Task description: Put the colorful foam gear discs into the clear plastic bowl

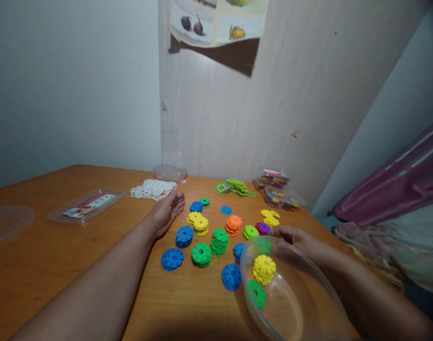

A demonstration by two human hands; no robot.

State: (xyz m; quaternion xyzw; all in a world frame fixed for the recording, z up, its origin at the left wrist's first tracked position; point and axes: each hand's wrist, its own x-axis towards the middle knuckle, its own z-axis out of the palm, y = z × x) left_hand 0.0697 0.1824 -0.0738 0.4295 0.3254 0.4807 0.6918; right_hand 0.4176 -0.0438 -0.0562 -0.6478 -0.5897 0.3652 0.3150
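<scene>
Disc stacks (pixel 219 242) mostly between left hand (pixel 167 212), open, and right hand (pixel 293 237), near purple disc (pixel 263 228), grip unclear.

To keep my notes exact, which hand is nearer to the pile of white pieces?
Left. The left hand is just beside the pile of white pieces; the right hand is much farther, near the clear tub.
</scene>
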